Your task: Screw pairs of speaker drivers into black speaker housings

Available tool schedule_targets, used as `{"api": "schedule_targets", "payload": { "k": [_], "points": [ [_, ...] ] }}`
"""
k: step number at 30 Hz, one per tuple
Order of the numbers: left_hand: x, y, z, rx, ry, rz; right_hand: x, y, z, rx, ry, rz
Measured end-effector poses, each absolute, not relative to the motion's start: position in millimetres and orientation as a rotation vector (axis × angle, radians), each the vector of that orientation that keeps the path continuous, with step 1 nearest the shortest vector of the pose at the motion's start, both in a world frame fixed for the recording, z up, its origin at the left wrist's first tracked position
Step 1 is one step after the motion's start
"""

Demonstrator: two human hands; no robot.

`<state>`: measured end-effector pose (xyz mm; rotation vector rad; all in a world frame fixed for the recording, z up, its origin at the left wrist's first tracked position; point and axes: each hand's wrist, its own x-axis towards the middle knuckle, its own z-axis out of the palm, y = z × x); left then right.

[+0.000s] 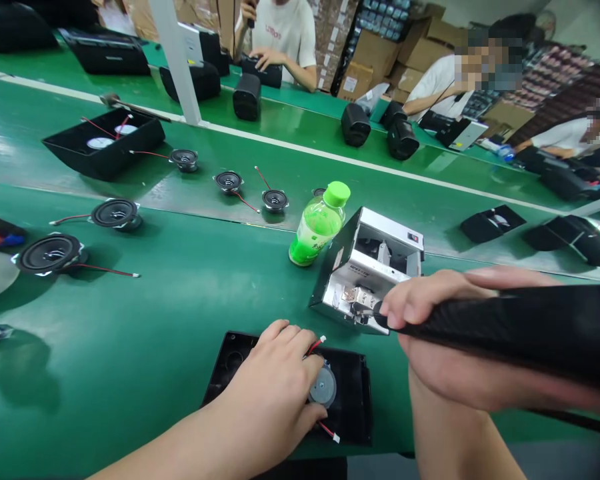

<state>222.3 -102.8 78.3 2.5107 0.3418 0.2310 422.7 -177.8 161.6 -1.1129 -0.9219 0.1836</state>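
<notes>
My left hand (275, 387) presses down on a round speaker driver (324, 387) seated in a black plastic panel (353, 400) at the near edge of the green belt; red wires stick out beside my fingers. My right hand (450, 333) is closed around a long black tool handle (530, 323), whose tip points into a silver metal box (375, 263), probably a screw feeder, just beyond the panel.
A green drink bottle (317, 227) stands beside the silver box. Several loose speaker drivers (53, 253) with red wires lie on the belt to the left, with a black housing (105, 143) behind. Other people work at black speaker cases (355, 123) across the line.
</notes>
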Motion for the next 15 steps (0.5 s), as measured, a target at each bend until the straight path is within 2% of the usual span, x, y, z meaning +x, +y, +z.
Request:
{"api": "schedule_targets", "payload": {
  "k": [3,11,15],
  "points": [
    [219,-102,81,2.472,0.336,0.238,418,-161,152,-1.062,-0.94,0.13],
    [218,-101,80,2.487,0.324,0.192,421,-191,168,-1.1,-0.857,0.365],
    [219,-102,81,2.492,0.327,0.186,413,-196,172,-1.076,-0.887,0.247]
  ]
}}
